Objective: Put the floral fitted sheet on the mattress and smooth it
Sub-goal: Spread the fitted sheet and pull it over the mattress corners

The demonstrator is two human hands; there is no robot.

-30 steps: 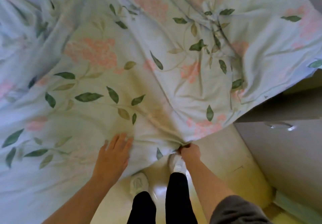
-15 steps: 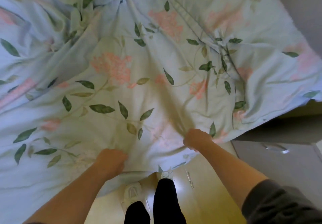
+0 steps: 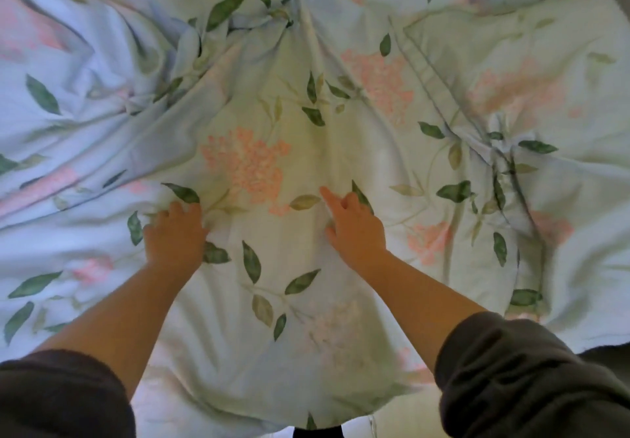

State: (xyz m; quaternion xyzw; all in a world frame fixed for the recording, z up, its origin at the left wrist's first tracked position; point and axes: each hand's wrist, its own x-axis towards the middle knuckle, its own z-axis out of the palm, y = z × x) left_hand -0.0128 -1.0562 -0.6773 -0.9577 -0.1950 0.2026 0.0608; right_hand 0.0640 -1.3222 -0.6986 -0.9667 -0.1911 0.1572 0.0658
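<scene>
floral fitted sheet (image 3: 306, 137) lies rumpled across the bed, near edge hanging over; left hand (image 3: 175, 236) pressed on it, fingers curled, right hand (image 3: 354, 229) on it, forefinger out, neither gripping; light, limp cloth, likely best taken at the hem.

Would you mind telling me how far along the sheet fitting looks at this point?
Done: the floral fitted sheet is spread over the bed. In hand: the left hand and right hand rest on its middle, the left curled into the cloth, the right with one finger out. Left: deep folds and a ridge need smoothing; whether any corner is tucked cannot be seen.
</scene>
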